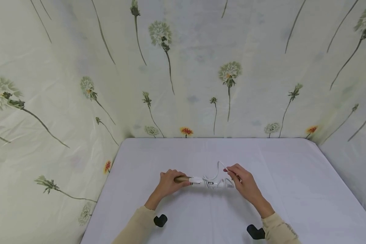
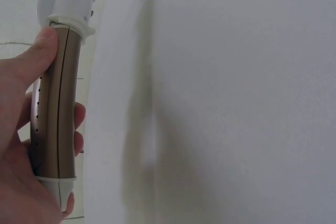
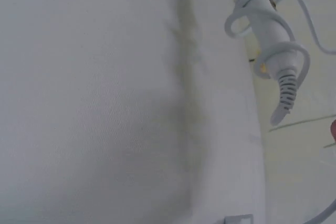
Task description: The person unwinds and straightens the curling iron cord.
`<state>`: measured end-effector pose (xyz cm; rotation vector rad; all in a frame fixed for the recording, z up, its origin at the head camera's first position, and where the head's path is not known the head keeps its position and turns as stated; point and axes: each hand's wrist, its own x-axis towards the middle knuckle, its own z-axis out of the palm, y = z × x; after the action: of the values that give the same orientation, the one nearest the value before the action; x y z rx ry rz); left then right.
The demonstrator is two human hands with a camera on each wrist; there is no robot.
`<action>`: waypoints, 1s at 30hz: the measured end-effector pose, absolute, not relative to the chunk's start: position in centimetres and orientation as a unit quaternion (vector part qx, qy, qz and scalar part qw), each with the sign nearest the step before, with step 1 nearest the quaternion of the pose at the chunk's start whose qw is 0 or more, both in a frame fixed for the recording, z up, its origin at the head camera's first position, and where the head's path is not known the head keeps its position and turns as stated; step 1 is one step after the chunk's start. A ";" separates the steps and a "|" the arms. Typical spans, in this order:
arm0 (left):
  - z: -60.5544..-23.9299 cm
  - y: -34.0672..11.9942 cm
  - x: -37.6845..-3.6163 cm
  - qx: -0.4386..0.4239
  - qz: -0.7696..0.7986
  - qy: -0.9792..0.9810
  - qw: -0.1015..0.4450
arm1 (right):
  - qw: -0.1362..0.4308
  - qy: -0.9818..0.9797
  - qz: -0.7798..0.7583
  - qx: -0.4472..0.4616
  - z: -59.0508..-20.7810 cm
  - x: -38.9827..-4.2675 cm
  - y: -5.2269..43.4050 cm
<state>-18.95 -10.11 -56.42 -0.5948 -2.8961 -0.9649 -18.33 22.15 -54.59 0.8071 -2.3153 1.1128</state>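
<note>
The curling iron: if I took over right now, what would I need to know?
Left hand grips the gold barrel of the curling iron, held just above the white table.
Right hand pinches the white cord in its fingers, near the handle end.
Done: several loops of cord lie around the white handle.
Left: one loose loop is not yet wound.

Gold barrel on a white curling iron, white cord (lavender tablecloth, dandelion-print backdrop)
</note>
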 end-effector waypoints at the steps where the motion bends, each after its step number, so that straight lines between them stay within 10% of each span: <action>1: -56.4 -10.1 -18.9 -0.193 -0.312 -0.930 0.013 | 0.224 -0.841 0.399 0.289 -54.6 -18.4 22.2; 30: -56.1 -10.7 -18.4 -0.238 -0.332 -0.911 -0.048 | 0.196 -0.917 0.303 0.171 -57.2 -18.9 22.4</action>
<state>-18.42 -10.67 -56.07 -0.7723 -2.9547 -1.0780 -18.88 22.38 -57.16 0.4798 -2.5674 0.8501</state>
